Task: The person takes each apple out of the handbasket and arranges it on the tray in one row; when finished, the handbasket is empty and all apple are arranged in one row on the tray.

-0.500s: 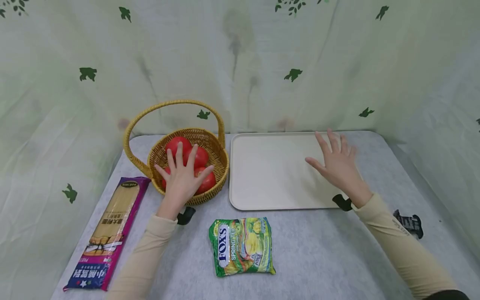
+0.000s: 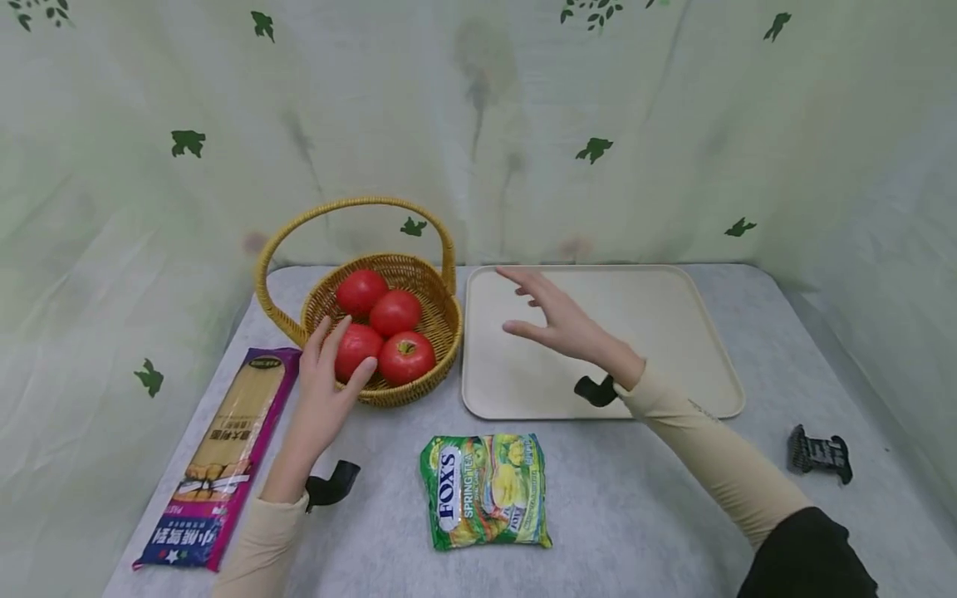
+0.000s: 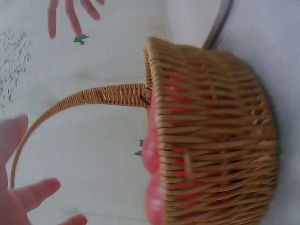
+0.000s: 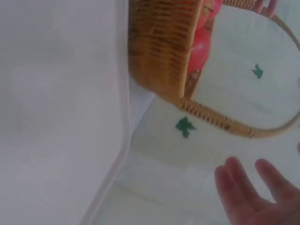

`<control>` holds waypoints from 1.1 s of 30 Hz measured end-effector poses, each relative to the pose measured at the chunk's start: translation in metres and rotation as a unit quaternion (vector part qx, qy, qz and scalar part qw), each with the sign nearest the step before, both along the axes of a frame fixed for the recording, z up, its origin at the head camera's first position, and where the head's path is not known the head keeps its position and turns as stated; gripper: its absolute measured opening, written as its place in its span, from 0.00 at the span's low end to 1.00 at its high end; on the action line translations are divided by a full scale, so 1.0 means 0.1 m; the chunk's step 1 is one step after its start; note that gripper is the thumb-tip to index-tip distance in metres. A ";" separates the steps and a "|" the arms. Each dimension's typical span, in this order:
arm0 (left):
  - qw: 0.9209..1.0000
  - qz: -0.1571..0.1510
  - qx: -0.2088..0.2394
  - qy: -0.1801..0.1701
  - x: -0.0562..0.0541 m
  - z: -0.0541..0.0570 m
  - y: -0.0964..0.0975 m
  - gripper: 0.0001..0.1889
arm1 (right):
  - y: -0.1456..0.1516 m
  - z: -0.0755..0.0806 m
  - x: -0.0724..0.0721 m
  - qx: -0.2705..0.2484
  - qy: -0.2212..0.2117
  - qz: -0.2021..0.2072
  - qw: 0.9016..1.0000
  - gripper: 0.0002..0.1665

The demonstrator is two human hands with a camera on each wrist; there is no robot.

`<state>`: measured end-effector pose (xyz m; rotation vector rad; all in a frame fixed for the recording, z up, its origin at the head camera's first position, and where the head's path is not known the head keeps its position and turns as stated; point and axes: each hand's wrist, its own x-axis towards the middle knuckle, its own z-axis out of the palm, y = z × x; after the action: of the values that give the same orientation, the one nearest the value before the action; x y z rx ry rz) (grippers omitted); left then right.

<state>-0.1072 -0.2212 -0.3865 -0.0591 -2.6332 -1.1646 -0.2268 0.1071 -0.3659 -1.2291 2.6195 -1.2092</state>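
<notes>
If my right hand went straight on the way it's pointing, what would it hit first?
Probably the basket handle: your right hand points toward its right side in the head view. Depth is unclear; it might miss and meet the cloth backdrop.

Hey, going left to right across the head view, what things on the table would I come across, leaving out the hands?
Noodle packet, wicker basket, green Fox's bag, pale tray, small black object.

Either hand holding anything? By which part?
Nothing is held: the left hand is by the basket, fingers apart; the right hand hovers above the tray, empty.
</notes>
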 end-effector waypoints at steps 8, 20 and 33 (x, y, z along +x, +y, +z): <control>0.972 0.085 0.215 -0.041 0.17 -0.26 -0.13 0.31 | -0.70 -0.08 -0.16 -0.055 -0.197 0.157 0.966 0.41; 0.911 0.045 0.380 -0.151 -0.01 -0.45 -0.25 0.38 | -1.28 -0.18 -0.45 0.063 -0.269 0.273 0.922 0.33; 0.892 0.006 0.421 -0.168 -0.06 -0.53 -0.30 0.40 | -1.53 -0.21 -0.42 0.207 -0.234 0.270 0.911 0.32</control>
<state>-0.1128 -0.2515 -0.4391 0.3488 -2.1116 -2.3667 -0.2689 -0.0458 -0.3864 -1.2545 1.8718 -0.6874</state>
